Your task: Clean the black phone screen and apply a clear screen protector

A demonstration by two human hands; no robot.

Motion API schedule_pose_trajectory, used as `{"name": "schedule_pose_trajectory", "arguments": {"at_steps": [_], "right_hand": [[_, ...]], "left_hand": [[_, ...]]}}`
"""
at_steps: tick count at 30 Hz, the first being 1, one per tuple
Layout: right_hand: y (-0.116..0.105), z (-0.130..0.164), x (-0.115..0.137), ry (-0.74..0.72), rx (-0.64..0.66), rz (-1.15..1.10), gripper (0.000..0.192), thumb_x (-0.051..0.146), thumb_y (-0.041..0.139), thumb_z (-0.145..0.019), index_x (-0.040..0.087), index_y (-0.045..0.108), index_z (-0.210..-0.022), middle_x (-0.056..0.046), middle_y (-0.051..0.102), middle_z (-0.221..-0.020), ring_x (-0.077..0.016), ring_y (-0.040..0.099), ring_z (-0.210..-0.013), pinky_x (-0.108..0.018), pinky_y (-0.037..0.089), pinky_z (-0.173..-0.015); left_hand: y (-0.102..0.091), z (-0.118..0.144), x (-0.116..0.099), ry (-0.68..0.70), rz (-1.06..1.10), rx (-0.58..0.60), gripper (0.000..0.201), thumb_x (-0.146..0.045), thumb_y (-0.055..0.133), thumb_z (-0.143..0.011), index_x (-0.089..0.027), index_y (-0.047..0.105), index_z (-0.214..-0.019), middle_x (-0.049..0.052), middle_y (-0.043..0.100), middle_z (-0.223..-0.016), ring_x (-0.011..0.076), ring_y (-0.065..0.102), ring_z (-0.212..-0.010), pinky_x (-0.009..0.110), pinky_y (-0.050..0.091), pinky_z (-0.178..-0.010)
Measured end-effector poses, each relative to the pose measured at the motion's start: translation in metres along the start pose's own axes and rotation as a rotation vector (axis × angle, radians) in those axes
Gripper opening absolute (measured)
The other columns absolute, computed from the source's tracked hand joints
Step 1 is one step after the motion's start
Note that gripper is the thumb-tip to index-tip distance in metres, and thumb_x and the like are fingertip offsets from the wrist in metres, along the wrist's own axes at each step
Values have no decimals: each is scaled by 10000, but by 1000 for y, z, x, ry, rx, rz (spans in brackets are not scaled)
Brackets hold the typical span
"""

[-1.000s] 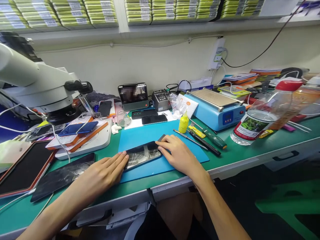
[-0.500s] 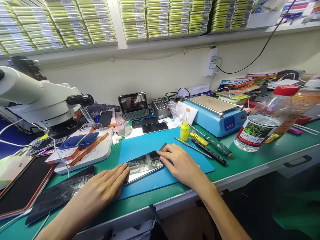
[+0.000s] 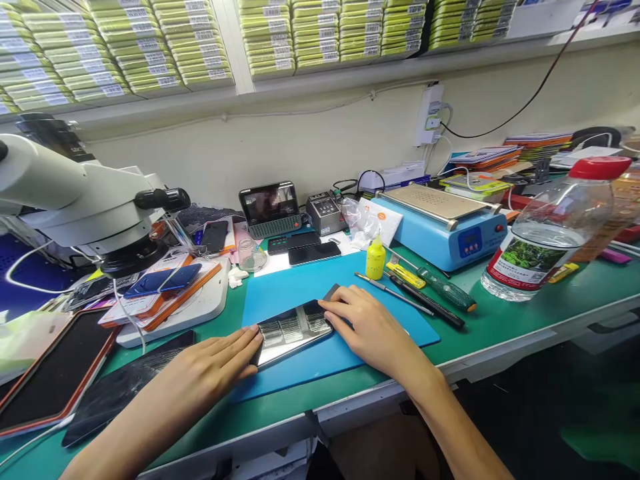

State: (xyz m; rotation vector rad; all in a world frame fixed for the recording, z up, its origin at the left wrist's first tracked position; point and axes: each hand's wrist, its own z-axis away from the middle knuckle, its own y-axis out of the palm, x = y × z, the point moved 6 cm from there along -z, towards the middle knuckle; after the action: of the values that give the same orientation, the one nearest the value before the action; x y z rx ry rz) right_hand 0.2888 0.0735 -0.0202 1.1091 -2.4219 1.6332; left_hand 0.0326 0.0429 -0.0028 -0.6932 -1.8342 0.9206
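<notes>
A smartphone (image 3: 295, 328) with a glossy dark screen lies slanted on the blue mat (image 3: 290, 283), reflecting lights. My left hand (image 3: 215, 363) is at its left end, straight fingers together on top and the thumb by the near edge. At the other end, my right hand (image 3: 363, 327) is closed with bent fingers on the phone's right edge and corner. A small dark flat piece (image 3: 331, 292) sticks out behind my right fingers; its kind is unclear. Beyond the right hand lie a pen-like metal tool (image 3: 395, 293), a black pen-shaped tool (image 3: 427, 303) and a green-handled screwdriver (image 3: 445, 290).
A microscope (image 3: 100, 200) overhangs the left side, near stacked phones and a dark tablet (image 3: 55, 367). Behind the mat are a yellow bottle (image 3: 375, 259) and a blue heating plate (image 3: 455, 230). A water bottle (image 3: 540, 257) stands at right. Packed boxes (image 3: 315, 33) fill the shelf above.
The view has shifted slightly, so the bench things on the right appear further right. Both hands keep their places at the phone's ends, with the left thumb now showing more.
</notes>
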Motion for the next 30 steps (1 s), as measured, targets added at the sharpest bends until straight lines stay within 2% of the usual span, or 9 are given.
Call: {"name": "schedule_pose_trajectory", "arguments": {"at_steps": [6, 11, 18, 30], "right_hand": [[-1, 0, 0, -1, -5, 8, 289, 208, 570, -1089, 235, 767, -1298, -72, 731, -1121, -264, 661, -1041, -478, 581, -967], [0, 0, -1, 4, -6, 12, 279, 212, 576, -1089, 232, 772, -1287, -69, 731, -1122, -261, 664, -1033, -475, 586, -957], [1, 0, -1, -6, -12, 9, 297, 220, 554, -1095, 242, 768, -1300, -74, 731, -1127, -267, 665, -1039, -480, 589, -953], [2, -2, 1, -8, 1, -28, 312, 220, 538, -1100, 237, 770, -1307, -84, 728, -1127, -274, 657, -1065, -496, 567, -986]], "left_hand": [[6, 2, -5, 25, -107, 60, 449, -275, 336, -1181, -93, 698, -1374, 99, 747, -1408, 237, 790, -1196, 354, 697, -907], [9, 5, -8, 9, -101, 16, 427, -292, 367, -1181, -101, 696, -1375, 92, 748, -1409, 242, 783, -1211, 366, 693, -925], [12, 11, -9, -82, -58, -44, 388, -285, 416, -1173, -114, 669, -1413, 82, 755, -1410, 244, 778, -1220, 361, 676, -928], [10, 16, -9, -242, 86, -71, 374, -286, 522, -1137, -107, 658, -1436, 135, 743, -1430, 265, 756, -1269, 393, 628, -1086]]}}
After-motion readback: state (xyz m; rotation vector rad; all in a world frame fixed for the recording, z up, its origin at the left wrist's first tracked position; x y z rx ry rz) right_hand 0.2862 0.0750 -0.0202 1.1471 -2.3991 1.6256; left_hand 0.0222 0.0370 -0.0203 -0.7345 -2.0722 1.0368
